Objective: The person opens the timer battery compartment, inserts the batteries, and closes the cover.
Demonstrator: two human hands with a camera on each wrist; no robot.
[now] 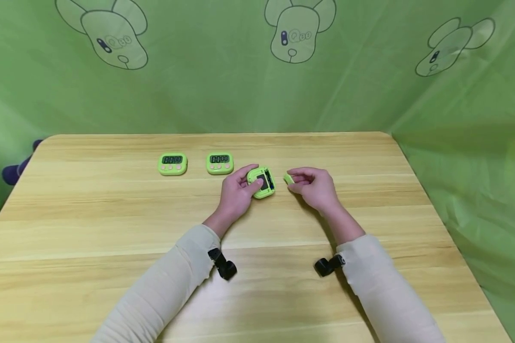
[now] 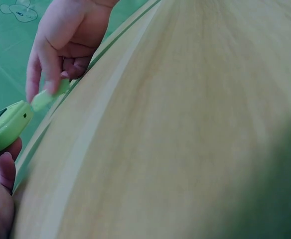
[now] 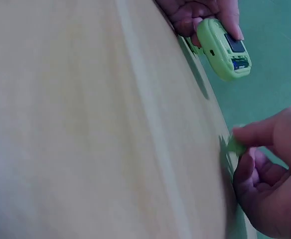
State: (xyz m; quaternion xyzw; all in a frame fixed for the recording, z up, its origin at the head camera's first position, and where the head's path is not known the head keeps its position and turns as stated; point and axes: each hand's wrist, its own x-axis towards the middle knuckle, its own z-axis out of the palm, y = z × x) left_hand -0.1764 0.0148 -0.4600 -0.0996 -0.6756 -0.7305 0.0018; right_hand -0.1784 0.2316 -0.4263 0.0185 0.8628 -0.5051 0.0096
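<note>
My left hand (image 1: 237,191) grips a green digital timer (image 1: 265,189) with its back turned up, the thumb lying across the dark patch there. The timer's battery slot is uncovered, and a battery (image 3: 239,63) shows inside it in the right wrist view. A short gap to the right, my right hand (image 1: 319,189) pinches a small green battery cover (image 1: 288,178) between thumb and fingers. Cover and timer are apart. In the left wrist view the cover (image 2: 48,97) looks blurred beside the timer's end.
Two more green timers lie face up on the wooden table (image 1: 111,214): one timer (image 1: 172,164) farther left, another timer (image 1: 220,163) just behind my left hand. Green cloth (image 1: 223,95) with printed animal heads hangs behind the table and on its right.
</note>
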